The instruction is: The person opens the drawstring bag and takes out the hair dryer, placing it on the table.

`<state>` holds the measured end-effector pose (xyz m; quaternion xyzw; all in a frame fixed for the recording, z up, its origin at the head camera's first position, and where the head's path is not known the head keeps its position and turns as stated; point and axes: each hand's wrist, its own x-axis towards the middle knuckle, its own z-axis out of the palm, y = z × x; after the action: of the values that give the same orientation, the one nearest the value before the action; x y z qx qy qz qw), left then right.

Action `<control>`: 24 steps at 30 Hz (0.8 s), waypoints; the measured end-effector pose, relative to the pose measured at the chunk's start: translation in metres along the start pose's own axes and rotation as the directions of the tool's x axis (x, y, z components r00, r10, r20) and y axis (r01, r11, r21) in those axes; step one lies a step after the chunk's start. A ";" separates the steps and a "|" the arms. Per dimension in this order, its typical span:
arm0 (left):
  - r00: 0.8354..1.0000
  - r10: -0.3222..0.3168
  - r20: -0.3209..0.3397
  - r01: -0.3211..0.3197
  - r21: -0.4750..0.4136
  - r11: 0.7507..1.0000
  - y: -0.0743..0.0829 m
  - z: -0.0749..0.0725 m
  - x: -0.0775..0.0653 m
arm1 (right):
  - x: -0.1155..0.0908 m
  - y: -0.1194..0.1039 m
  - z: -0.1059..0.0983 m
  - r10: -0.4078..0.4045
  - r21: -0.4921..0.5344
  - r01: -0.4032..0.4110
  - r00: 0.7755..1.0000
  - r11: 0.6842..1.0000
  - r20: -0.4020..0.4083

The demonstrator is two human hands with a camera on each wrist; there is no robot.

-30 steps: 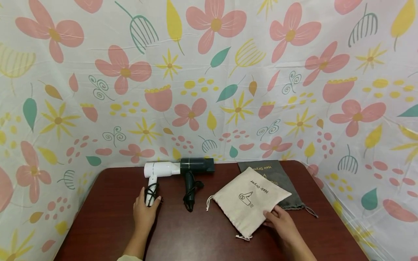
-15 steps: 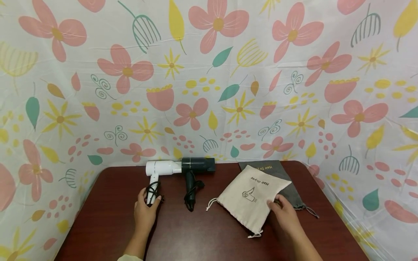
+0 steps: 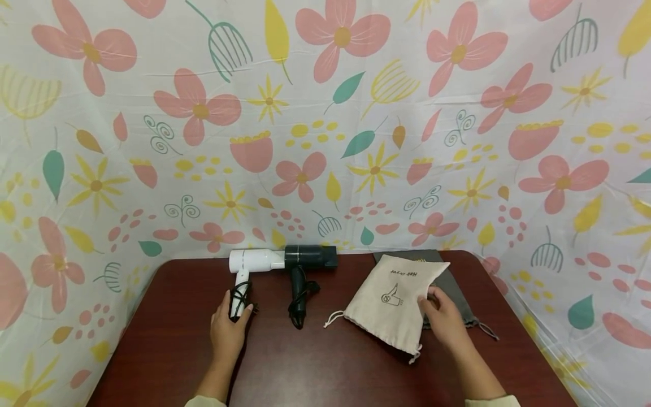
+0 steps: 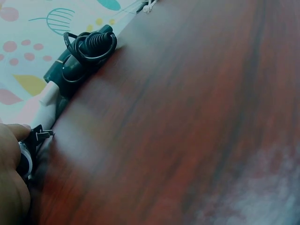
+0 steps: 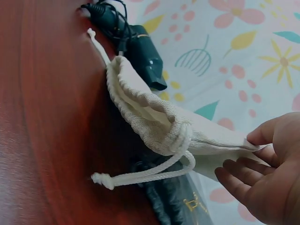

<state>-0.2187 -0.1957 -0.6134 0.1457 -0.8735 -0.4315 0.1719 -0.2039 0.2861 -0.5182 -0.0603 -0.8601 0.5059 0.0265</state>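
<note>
A white hair dryer point(image 3: 250, 260) lies at the table's back left, its handle wrapped in a black cord. My left hand point(image 3: 227, 332) holds the lower end of that handle; part of this hand point(image 4: 11, 171) shows in the left wrist view. On the right, my right hand point(image 3: 445, 317) pinches the side edge of a beige drawstring bag point(image 3: 378, 302) printed with a hair dryer. In the right wrist view, the bag's mouth point(image 5: 140, 105) gapes slightly, with white cords at both ends. Beneath it lies a grey drawstring bag point(image 3: 454, 291), partly covered.
A dark green hair dryer point(image 3: 310, 257) touches the white one nose to nose, its cord bundled at the handle point(image 3: 298, 299). The dark red wooden table point(image 3: 305, 367) ends at a flowered cloth point(image 3: 325, 141) hanging behind and at the sides.
My right hand has moved up and to the right, turning and lifting the beige bag so its mouth end swings right. The left hand stays on the white hair dryer's handle.
</note>
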 end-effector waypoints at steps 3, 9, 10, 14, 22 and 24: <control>1.000 0.001 -0.002 -0.001 0.000 1.000 0.001 0.000 0.000 | 0.006 -0.003 -0.003 -0.004 -0.022 0.004 1.000 1.000 0.010; 1.000 0.003 -0.007 -0.003 0.001 1.000 0.001 0.000 0.000 | 0.016 -0.007 -0.009 0.000 -0.047 0.001 1.000 0.999 0.022; 1.000 0.003 -0.005 -0.003 0.002 1.000 0.001 0.000 0.000 | 0.018 -0.008 -0.010 -0.004 -0.045 0.005 1.000 0.999 0.022; 1.000 0.003 -0.001 -0.003 -0.002 1.000 0.001 0.000 -0.001 | 0.024 -0.007 -0.012 -0.024 -0.037 0.024 1.000 0.999 0.013; 1.000 0.007 -0.006 -0.007 -0.021 1.000 0.000 0.001 -0.002 | 0.033 -0.003 -0.021 -0.021 -0.045 0.022 0.999 0.999 0.028; 1.000 0.006 -0.006 -0.006 -0.025 1.000 -0.001 0.001 -0.002 | 0.034 -0.002 -0.024 0.001 -0.060 0.000 1.000 0.998 0.027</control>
<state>-0.2174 -0.1946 -0.6148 0.1421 -0.8679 -0.4416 0.1775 -0.2354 0.3105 -0.5050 -0.0544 -0.8750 0.4808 0.0131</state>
